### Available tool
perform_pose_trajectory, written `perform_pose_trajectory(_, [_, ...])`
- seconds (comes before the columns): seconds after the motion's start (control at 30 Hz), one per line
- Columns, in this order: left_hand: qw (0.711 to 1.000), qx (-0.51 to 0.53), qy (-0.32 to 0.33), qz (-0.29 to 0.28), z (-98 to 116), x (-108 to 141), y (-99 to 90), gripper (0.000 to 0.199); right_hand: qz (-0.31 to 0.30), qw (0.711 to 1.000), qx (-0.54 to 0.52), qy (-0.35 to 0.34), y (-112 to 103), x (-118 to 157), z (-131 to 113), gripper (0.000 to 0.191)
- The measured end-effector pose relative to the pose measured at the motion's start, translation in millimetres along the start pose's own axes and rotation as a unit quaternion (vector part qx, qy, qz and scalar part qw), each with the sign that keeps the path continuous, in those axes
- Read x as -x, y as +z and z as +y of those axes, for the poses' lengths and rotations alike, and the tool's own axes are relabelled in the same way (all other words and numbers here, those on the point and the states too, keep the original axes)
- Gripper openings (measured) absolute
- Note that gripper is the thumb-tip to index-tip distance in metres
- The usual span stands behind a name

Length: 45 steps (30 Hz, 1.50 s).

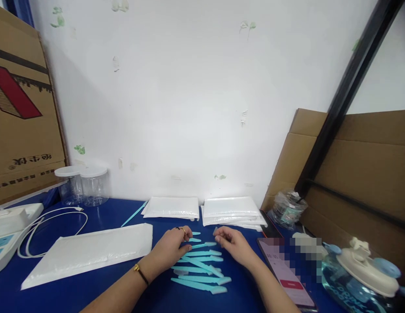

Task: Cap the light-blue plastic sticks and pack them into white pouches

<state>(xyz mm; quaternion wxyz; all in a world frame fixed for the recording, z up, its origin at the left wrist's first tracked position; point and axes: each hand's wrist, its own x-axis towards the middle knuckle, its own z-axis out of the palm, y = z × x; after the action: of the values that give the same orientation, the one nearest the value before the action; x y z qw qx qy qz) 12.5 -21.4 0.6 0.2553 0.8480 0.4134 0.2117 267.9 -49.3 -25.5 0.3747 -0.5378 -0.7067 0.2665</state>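
Note:
Several teal eyebrow razors (199, 287) lie in a loose, overlapping row on the blue table, heads mostly pointing right. My left hand (171, 248) is over the upper left of the row, its fingers curled. One razor (204, 245) extends from beside its thumb and looks pinched there, its head slightly blurred. Two more razor ends show just beyond the fingertips. To the right, my right hand (233, 244) pinches a small clear piece, like a blade cap (215, 231), between thumb and forefinger. The two hands are apart.
White padded mailers (176, 206) and another mailer stack (233, 208) sit by the wall. A larger mailer (91, 250), a single razor (133, 214), white cable and clear jars (94, 189) are left. A phone (287, 274) and water bottle (362, 278) stand right.

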Motion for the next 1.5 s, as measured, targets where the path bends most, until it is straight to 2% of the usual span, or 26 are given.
perform_pose_trajectory(0.07, [1.000, -0.025, -0.001, 0.005, 1, 2, -8.8, 0.015, 0.047, 0.997, 0.053, -0.025, -6, -4, 10, 0.023])
perform_pose_trajectory(0.13, [0.999, -0.049, -0.010, -0.011, 1, 3, -16.7, 0.011, 0.058, 0.991, 0.114, -0.049, -7, -8, 17, 0.031])
perform_pose_trajectory(0.23, [0.995, -0.092, -0.019, -0.017, -4, 3, -20.4, 0.015, 0.014, 0.980, 0.191, -0.059, -4, -13, 18, 0.041])
perform_pose_trajectory(0.3, [0.992, -0.121, -0.021, -0.014, -7, 1, -17.2, 0.016, -0.004, 0.976, 0.211, -0.052, 0, -14, 16, 0.037])
perform_pose_trajectory(0.47, [0.988, -0.151, -0.028, -0.017, -10, -4, -5.4, 0.012, 0.008, 0.984, 0.178, 0.012, 1, -11, 16, 0.013])
perform_pose_trajectory(0.57, [0.990, -0.135, -0.030, -0.012, -14, -5, -1.2, 0.011, 0.004, 0.986, 0.166, 0.035, 1, -9, 20, 0.007])
perform_pose_trajectory(0.7, [0.994, -0.103, -0.040, -0.006, -20, -7, 0.8, 0.014, -0.009, 0.989, 0.138, 0.059, 1, -8, 23, 0.012])
perform_pose_trajectory(0.8, [0.994, -0.102, -0.046, -0.011, -21, -7, -0.2, 0.009, -0.004, 0.990, 0.132, 0.051, -1, -6, 18, 0.005])
perform_pose_trajectory(0.93, [0.995, -0.095, -0.029, 0.000, -20, -7, -2.4, 0.009, -0.004, 0.998, 0.047, 0.035, -3, -3, 4, 0.024])
perform_pose_trajectory(1.03, [0.997, -0.067, -0.024, 0.013, -18, -7, -3.0, 0.011, -0.015, 1.000, -0.008, 0.004, -1, 0, -7, 0.029])
perform_pose_trajectory(1.3, [0.999, -0.023, -0.021, 0.019, -15, -8, -1.2, 0.011, -0.028, 0.998, -0.049, 0.008, 8, 1, -20, 0.022])
perform_pose_trajectory(1.5, [1.000, -0.009, -0.001, 0.004, -8, -7, 5.2, 0.010, -0.050, 0.996, -0.069, 0.019, 19, 1, -24, 0.022])
